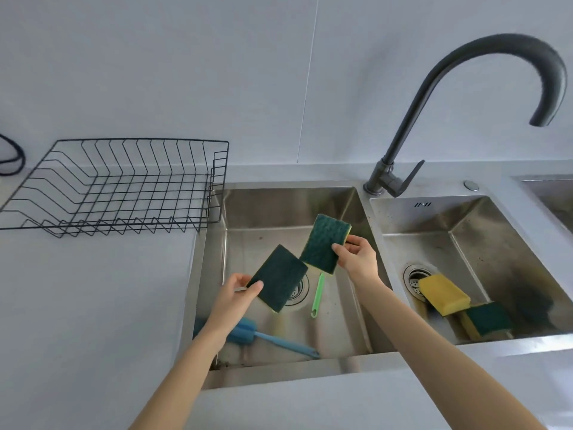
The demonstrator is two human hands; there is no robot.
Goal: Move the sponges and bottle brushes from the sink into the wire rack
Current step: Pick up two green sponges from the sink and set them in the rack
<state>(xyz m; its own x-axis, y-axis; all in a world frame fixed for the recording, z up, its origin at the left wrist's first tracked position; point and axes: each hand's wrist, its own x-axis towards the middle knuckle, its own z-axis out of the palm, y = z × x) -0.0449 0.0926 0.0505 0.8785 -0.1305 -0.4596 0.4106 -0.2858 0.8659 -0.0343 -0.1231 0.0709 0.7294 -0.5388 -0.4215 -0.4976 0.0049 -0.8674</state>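
My left hand (237,297) pinches a green-topped sponge (277,279) by its lower left corner, above the left sink basin (279,206). My right hand (356,256) holds a second green and yellow sponge (324,243) a little higher and to the right. On the basin floor lie a blue bottle brush (263,335), partly hidden by my left arm, and a green brush handle (317,294) whose head is hidden behind the sponges. In the right basin (434,215) lie a yellow sponge (443,293) and a green-topped sponge (486,318). The black wire rack (124,184) stands empty on the counter at the left.
A dark curved faucet (434,97) rises between the two basins at the back. A black cable (12,156) lies at the far left behind the rack. A third basin edge (548,187) shows at the far right. Grey counter (93,305) runs in front of the rack.
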